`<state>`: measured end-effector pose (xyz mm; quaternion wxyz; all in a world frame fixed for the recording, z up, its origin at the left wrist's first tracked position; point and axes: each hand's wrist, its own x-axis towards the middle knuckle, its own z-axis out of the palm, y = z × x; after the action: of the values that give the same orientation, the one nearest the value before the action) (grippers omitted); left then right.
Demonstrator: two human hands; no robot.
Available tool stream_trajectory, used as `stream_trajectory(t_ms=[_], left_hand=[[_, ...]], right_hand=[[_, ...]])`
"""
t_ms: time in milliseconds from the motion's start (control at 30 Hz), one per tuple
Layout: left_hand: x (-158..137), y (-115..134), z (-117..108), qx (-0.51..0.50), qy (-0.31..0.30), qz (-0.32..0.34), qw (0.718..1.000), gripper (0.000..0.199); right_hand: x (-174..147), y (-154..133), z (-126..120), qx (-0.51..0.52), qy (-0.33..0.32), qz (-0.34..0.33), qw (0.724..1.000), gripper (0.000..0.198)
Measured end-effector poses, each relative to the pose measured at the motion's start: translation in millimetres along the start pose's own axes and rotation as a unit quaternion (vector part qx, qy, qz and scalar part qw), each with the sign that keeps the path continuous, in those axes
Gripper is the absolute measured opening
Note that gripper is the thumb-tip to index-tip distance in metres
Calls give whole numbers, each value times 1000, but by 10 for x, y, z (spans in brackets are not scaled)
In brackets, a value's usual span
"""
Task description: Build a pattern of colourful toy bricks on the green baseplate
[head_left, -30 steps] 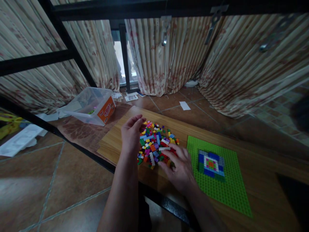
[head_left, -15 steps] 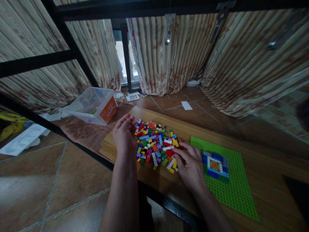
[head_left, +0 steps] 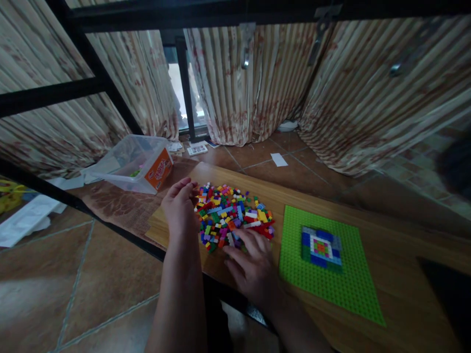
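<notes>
Black metal, a rail [head_left: 147, 246], goes along the near edge of the wooden desk [head_left: 405, 274]. Over this edge come the two bare forearms of the person. The right hand [head_left: 253, 264] is the nearer one: it is above the near edge, at the near side of a heap of small coloured bricks [head_left: 221, 215]. Its grip is loosely spread, the fingers bent, with the tips at the bricks; I do not see a brick pinched there.

To the right of this hand, the green baseplate [head_left: 353, 289] lies flat on the desk, apart from the heap. It carries a square brick pattern [head_left: 322, 247], with blue and grey outside, then a white ring, and orange, pink and green in the middle.

The heap lies between the baseplate and the left edge of the desk. The left hand [head_left: 179, 203] is at its left side, near the far left corner. There the fingers are curled and their tips are close together; whether they pinch a small brick, I cannot tell.

Past the left edge there is a brown patterned cloth [head_left: 114, 198], and on it a clear plastic box [head_left: 127, 157] with an orange label. Beyond the far edge, a white paper [head_left: 278, 160] lies on the tiled floor [head_left: 253, 159], and striped curtains [head_left: 228, 88] hang behind.
</notes>
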<state>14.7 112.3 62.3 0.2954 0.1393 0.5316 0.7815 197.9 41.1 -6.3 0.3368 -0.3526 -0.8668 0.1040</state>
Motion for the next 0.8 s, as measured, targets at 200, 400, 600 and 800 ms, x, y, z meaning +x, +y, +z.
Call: stream_trajectory(t_ms=[200,400,600,800], left_hand=[[-55,3,51,-12,-45,-17,999,22],[-69,7,67,-15,-48,-19,999,23],[-64,7,64,-24,-53,-29,998,23],[-78,18,65,-26,-57,-34,997,22]], right_hand=[[9,-29,22,-15,-34,1,999,22],[-17,61,29,-30,17,28,999,20],[-30,155,-24,-36,38,58,997,22],[-44,268,-71,-60,69,87,992,21]])
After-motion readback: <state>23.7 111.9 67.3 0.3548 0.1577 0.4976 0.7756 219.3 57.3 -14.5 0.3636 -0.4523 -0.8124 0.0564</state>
